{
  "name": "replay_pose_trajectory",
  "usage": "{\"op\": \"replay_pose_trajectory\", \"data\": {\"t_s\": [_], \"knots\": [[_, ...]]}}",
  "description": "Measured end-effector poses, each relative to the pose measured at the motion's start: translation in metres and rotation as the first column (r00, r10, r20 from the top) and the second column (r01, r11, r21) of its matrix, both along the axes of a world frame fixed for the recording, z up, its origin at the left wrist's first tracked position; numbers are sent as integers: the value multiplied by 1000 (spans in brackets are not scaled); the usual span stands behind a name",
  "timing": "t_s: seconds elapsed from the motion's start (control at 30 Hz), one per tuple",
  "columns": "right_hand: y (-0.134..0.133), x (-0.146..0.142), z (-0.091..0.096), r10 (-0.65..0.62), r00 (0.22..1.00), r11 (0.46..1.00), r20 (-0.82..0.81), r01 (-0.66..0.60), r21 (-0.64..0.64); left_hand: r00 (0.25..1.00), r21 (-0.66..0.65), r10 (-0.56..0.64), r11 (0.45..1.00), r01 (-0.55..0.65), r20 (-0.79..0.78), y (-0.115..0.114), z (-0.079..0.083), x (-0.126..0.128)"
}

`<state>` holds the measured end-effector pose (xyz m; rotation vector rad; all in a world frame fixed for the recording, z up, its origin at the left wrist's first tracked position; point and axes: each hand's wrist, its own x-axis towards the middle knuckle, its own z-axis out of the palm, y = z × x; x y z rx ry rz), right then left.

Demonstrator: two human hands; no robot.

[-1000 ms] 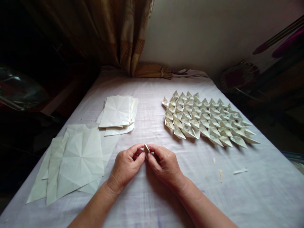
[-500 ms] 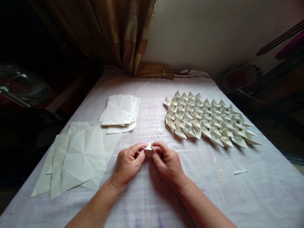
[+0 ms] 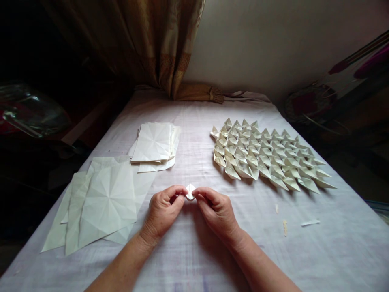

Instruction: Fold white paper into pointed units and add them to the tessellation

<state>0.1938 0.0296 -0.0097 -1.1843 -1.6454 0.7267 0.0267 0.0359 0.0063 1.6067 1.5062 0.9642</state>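
Folded paper piece (image 3: 190,192), left hand (image 3: 163,211) pinching one side, right hand (image 3: 218,211) pinching the other, pale cloth (image 3: 173,259) beneath

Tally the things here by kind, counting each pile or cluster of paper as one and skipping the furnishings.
Small folded piece, between left hand and right hand: 1
Folded-paper cluster: 1
Sheet piles, neat stack and fanned spread: 2
Loose scraps: 3
Total: 7

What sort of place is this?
Probably a room in someone's home: a gold-brown curtain hangs by a plain wall, a pale cloth covers the broad surface in front, and rows of boat-shaped folded papers sit on it.
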Motion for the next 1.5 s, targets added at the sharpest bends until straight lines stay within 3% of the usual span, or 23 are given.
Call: {"op": "replay_pose_trajectory", "data": {"t_s": [0.23, 0.4, 0.6, 0.83, 1.07, 1.17, 1.27, 1.37, 1.5], "knots": [[-1, -2, 0, -17, 1000, 1000, -16, 17, 21, 999, -112, -32, 993, 32, 1, -1, 3, -2], [-1, -3, 4, 12, 1000, 1000, 2, -12, 10, 992, -221, -7, 975, 34, 123, 3, 6, -2], [-3, -5, 9, 41, 998, 980, -49, -50, -193, 942, -307, 17, 947, 92, 335, 6, 11, -3], [0, -9, 14, -1, 955, 877, -297, -142, -459, 928, -362, 2, 921, 143, 374, 5, 14, -3], [8, -5, 27, -127, 869, 749, -478, -233, -621, 881, -263, -208, 903, 340, 425, 2, 11, -12], [9, -4, 31, -118, 852, 733, -510, -272, -624, 894, -183, -209, 936, 299, 396, 0, 8, -11], [7, -4, 30, -107, 842, 741, -529, -288, -607, 951, -58, -181, 978, 201, 251, 0, 5, -9], [4, -3, 27, -94, 840, 767, -535, -282, -577, 975, 63, -162, 986, 154, 151, 1, 2, -8], [-2, -2, 23, -36, 889, 869, -457, -198, -454, 980, 94, -125, 989, 111, 156, -1, 0, -8]]}}
